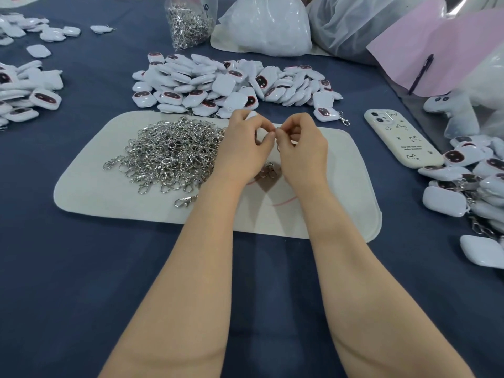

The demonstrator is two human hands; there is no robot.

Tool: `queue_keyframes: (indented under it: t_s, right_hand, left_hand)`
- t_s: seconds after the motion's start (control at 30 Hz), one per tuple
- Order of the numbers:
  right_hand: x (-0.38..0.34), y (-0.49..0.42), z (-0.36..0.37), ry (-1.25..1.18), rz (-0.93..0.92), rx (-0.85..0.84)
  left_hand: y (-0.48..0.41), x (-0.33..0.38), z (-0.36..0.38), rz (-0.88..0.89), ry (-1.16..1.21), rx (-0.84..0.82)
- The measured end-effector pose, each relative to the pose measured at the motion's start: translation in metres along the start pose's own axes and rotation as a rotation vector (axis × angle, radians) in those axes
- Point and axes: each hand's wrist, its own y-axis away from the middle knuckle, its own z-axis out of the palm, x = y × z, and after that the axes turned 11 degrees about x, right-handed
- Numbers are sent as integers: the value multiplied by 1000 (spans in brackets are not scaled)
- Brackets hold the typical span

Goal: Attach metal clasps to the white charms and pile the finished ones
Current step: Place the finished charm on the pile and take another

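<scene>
Both hands meet above the white mat. My left hand holds a white charm, mostly hidden behind its fingers. My right hand pinches a metal clasp at the charm's edge, fingertips touching the left hand's. A heap of loose silver clasps lies on the mat just left of my hands. A big pile of white charms with dark faces sits behind the mat. Charms with clasps attached are piled at the right edge.
A phone in a cream case lies right of the mat. A clear bag of clasps and white plastic bags stand at the back. More charms lie far left. Pink paper and white plush toys crowd the right.
</scene>
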Motion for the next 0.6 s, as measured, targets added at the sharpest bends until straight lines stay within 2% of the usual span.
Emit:
queue_keyframes:
  t_s: [0.33,0.6]
  right_hand:
    - [0,-3,1,-32,2,-50]
    - [-2,-2,5,-111,109,-93]
  left_hand:
    - [0,1,2,5,-48,37]
    - [0,5,3,-76,100,188]
